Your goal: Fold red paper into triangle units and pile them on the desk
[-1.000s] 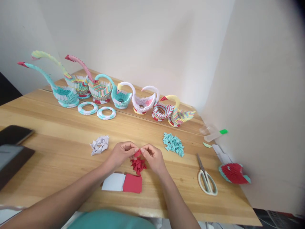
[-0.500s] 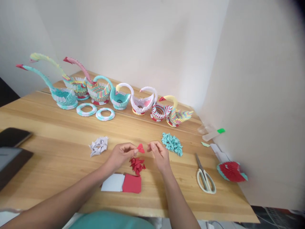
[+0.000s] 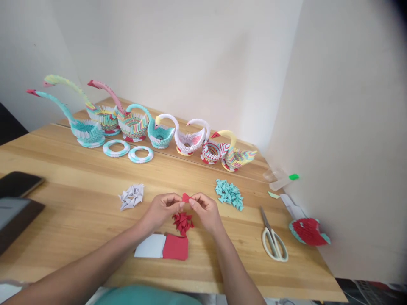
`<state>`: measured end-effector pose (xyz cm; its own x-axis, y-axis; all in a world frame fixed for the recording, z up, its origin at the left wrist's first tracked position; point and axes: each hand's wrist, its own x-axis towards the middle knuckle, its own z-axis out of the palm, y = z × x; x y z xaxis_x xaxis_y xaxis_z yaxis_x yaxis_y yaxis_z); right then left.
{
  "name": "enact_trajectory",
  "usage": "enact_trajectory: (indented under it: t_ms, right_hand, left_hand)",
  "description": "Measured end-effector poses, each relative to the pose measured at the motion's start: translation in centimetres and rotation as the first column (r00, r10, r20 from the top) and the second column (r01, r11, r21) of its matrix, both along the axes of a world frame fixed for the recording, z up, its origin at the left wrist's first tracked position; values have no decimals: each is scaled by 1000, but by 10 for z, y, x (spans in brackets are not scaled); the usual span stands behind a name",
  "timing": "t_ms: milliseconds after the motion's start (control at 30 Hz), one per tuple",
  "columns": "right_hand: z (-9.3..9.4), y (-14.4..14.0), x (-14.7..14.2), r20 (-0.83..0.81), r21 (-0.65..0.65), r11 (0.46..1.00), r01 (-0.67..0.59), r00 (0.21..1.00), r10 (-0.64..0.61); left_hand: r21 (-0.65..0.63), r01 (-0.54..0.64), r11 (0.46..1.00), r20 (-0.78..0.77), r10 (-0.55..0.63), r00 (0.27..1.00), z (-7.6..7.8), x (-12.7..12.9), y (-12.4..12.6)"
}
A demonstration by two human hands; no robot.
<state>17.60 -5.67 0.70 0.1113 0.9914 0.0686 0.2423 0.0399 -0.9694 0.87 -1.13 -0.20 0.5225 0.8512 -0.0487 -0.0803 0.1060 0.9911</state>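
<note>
A small folded piece of red paper (image 3: 186, 198) is pinched between my two hands. My left hand (image 3: 164, 208) grips its left side with thumb and fingers, and my right hand (image 3: 206, 209) has closed on its right side. Just below them lies a pile of red folded paper pieces (image 3: 182, 223). Closer to me, a stack of red paper rectangles (image 3: 176, 247) sits beside white paper rectangles (image 3: 149, 246). White folded pieces (image 3: 132, 196) are heaped to the left, and turquoise folded pieces (image 3: 229, 194) to the right.
Several folded-paper swans (image 3: 160, 136) line the back of the table, with two paper rings (image 3: 140, 154) before them. Scissors (image 3: 274, 241) lie at right, near a red and turquoise paper model (image 3: 309, 231). A phone (image 3: 19, 184) and a dark grey device (image 3: 19, 220) are at left.
My right hand has moved left and now grips the red paper piece, which only my left hand held before. The view has shifted slightly.
</note>
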Motion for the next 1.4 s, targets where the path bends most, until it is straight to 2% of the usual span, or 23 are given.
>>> enact_trajectory:
  t_ms: [100,233,333,433,533,667,733,900,967,1067,1200,1300,1400]
  right_hand:
    - [-3,0,0,-7,21,1000,-6,1000,6]
    - [-3,-2,0,197,209,978,16,979,-58]
    - [-2,-2,1,335,369,929,-40,938,-92]
    - [-3,-1,1,384,421,902,-99,920,-78]
    - [-5,-1,1,312,349,933,-87,950,-28]
    - [-5,-1,2,13,94,996,11,1000,-12]
    - [-4,-1,2,-26,25,1000,0,1000,0]
    - [-4,-2,-2,135,29,999,43,990,-46]
    - [-4,-2,-4,124,25,998,49,991,-52]
    - [-2,-3,-6,-82,-29,1000,9,997,-12]
    - [-3,-3,-5,-401,-93,993,-77,915,33]
    - [-7,-3,-4,-476,-105,985,-136,877,70]
    - [-11,-2,-4,-502,-112,983,-148,862,73]
  left_hand:
    - [73,-42,996,-44,45,998,2,-1,-1]
    - [38,-89,995,-58,91,994,7,-2,2]
    - [-60,-7,998,-38,5,999,8,-4,5]
    - [-155,91,984,2,-92,996,8,-5,7]
    - [-193,92,977,29,-89,996,8,-5,7]
    - [-184,41,982,12,-39,999,8,-5,8]
    - [-171,31,985,3,-31,1000,7,-4,8]
    - [-115,-5,993,-6,4,1000,3,0,5]
    - [-124,7,992,-1,-7,1000,2,0,4]
    - [-168,60,984,44,-53,998,4,-1,3]
    - [-246,136,960,176,-94,980,10,-4,2]
    - [-289,175,941,244,-105,964,10,-4,2]
    - [-300,179,937,241,-107,965,7,-4,2]
